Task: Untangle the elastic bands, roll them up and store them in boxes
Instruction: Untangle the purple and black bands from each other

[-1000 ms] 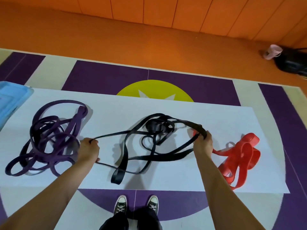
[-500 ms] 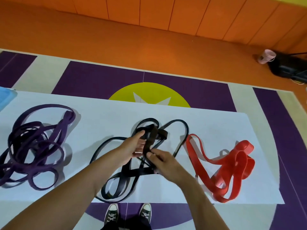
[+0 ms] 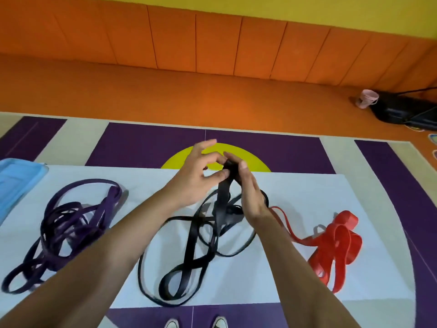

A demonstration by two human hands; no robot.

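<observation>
A white sheet (image 3: 295, 192) lies on the purple-and-cream floor (image 3: 146, 143) under your fingers (image 3: 218, 174). Directly beneath them sprawl the black bands (image 3: 189, 252). Purple bands (image 3: 68, 223) lie to their left, red bands (image 3: 335, 242) to their right. A blue box (image 3: 16, 183) sits at the far-left edge.

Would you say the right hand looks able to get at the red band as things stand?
Probably yes, once freed: the right hand grips the black band, yet the red band lies uncovered on the white sheet just to its right, one strand running under that wrist.
</observation>
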